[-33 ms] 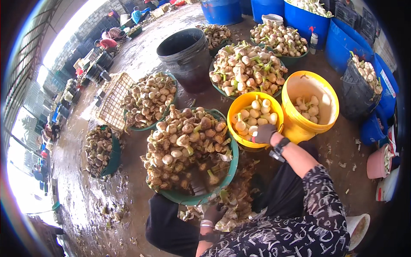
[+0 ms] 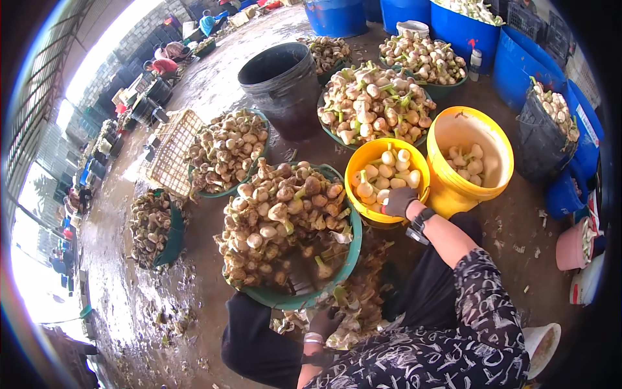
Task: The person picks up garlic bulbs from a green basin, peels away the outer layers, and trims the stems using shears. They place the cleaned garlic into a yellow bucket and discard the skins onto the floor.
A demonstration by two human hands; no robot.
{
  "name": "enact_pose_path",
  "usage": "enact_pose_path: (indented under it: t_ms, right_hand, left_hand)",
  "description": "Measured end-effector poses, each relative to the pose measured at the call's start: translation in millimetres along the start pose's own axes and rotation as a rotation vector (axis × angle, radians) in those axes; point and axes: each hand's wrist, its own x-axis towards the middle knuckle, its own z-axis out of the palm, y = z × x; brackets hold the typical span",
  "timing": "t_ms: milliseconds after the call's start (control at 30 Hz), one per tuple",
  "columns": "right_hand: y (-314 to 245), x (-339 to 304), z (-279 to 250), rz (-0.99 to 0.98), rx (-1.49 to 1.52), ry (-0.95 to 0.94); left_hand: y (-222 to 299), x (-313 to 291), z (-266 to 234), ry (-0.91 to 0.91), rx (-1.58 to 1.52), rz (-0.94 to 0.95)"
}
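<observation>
- Small yellow bucket (image 2: 368, 214): it stands ahead of the person, mouth facing up, and serves as the landmark here.
- Pale bulbs (image 2: 385, 171): they lie inside the small yellow bucket in mixed directions. One near its far wall has its stem pointing away from the person, its long axis running roughly away and toward; another by its left wall also points its stem away.
- Right hand (image 2: 402, 201): dark-gloved, it reaches over the near right rim of the small yellow bucket, fingers bent toward the bulbs. Whether they grip anything cannot be told; a small red patch shows by the fingertips.
- Left hand (image 2: 326, 321): also dark-gloved, it is nearer the person than the small yellow bucket and to its left, at the husk heap (image 2: 359, 311). Its fingers look curled, but their hold is hidden.
- Green tub (image 2: 355, 243): left of the small yellow bucket, it carries a mound of brownish bulbs (image 2: 265, 217). A loose bulb (image 2: 324, 269) low in the tub tips its stem away from the person and slightly left.
- Large yellow bucket (image 2: 447, 201): just right of the small yellow bucket, with more bulbs (image 2: 468, 163) inside.
</observation>
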Motion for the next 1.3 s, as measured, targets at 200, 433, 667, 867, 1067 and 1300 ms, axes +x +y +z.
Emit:
enact_pose_path:
  t_ms: [200, 433, 667, 867, 1067, 1300]
  right_hand:
    - [41.3, -2.1, -35.1, -0.017, 0.435, 0.010]
    - [88.2, -47.6, -128.0, 0.125, -0.295, 1.263]
    - [56.9, 53.1, -16.6, 0.054, -0.249, 0.009]
    - [76.1, 96.9, 48.3, 0.069, -0.548, -0.005]
    - [75.6, 49.2, -24.2, -0.545, 0.646, -0.122]
    - [52.2, -14.9, -16.2, -0.425, 1.760, -0.579]
  left_hand:
    - [-4.0, -2.6, 0.7, 0.005, 0.006, -0.028]
    - [12.5, -3.6, -10.0, -0.036, 0.054, -0.067]
    - [2.7, -2.0, -6.1, -0.029, -0.018, -0.079]
    - [0.4, 1.1, -5.9, -0.077, -0.032, -0.127]
    - [0.7, 2.9, -4.2, -0.058, 0.026, -0.098]
    - [6.2, 0.0, -8.8, 0.029, 0.015, -0.032]
